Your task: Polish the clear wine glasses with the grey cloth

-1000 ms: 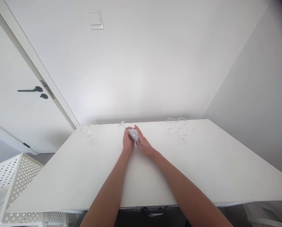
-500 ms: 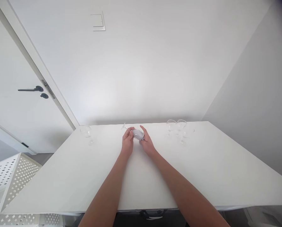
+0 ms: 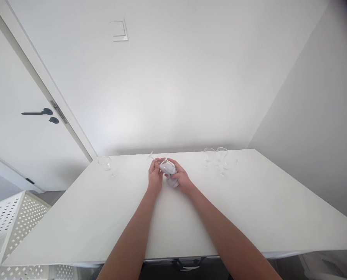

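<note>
Tilted on its side above the table, a clear wine glass [image 3: 166, 167] has its foot pointing up and left and its bowl toward the right. My left hand [image 3: 155, 173] is closed around the glass near the stem and the base of the bowl. A light grey cloth [image 3: 172, 181] is bunched at the bowl's rim, part of it hanging below, and grey shows through the bowl. My right hand [image 3: 181, 178] grips this cloth against the rim; some of its fingers are hidden behind the glass and cloth.
Three clear stemmed glasses [image 3: 209, 155] stand close together at the right rear of the white table [image 3: 103, 221]. One more glass [image 3: 105, 163] stands at the left rear. The wall runs behind the table; a white perforated rack [image 3: 27, 212] is at the left edge.
My right hand has turned and its fingers have closed over the rim with the cloth. More cloth now hangs below the bowl. The glass has shifted slightly left.
</note>
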`<state>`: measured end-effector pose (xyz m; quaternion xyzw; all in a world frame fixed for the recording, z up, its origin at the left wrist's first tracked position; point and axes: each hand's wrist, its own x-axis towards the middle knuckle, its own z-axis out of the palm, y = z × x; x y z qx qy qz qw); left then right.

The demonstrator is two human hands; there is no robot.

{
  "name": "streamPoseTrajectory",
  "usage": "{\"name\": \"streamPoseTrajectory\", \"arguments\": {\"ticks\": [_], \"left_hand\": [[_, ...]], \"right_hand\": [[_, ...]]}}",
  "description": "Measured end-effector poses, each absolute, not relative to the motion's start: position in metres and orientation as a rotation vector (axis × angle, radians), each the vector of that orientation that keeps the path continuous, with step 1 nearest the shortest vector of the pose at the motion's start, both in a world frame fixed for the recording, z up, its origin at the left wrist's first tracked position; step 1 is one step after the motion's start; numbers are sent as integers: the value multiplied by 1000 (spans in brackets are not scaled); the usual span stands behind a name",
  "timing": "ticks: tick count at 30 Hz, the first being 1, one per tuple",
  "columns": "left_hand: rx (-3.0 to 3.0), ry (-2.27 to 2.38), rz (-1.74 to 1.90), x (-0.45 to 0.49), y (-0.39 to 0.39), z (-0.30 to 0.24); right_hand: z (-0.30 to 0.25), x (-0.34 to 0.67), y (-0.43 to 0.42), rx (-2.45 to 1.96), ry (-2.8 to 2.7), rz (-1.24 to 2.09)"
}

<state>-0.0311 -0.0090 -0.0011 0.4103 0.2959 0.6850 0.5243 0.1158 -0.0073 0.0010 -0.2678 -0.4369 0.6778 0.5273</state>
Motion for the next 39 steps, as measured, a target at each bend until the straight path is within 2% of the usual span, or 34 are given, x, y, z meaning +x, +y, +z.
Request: {"name": "streamPoseTrajectory", "arguments": {"ticks": [3, 9, 15, 23, 30, 35, 39], "left_hand": [[943, 659, 1656, -32, -9, 0], [1071, 755, 1611, -24, -11, -2], [1032, 719, 1643, -27, -15, 0], [1101, 756, 1582, -22, -15, -1], [1091, 680, 1546, -25, -17, 3], [937, 598, 1371, -28, -15, 3], [724, 659, 1134, -33, -15, 3]], "right_hand": [[0, 118, -4, -586, -966, 1654], [-7, 122, -1, -770, -1013, 1465], [2, 123, -6, -633, -1057, 1700], [-1, 126, -2, -736, -992, 1535], [3, 128, -2, -676, -969, 1665], [-4, 142, 12, -762, -705, 1430], [-7, 147, 16, -822, -824, 1266]]}}
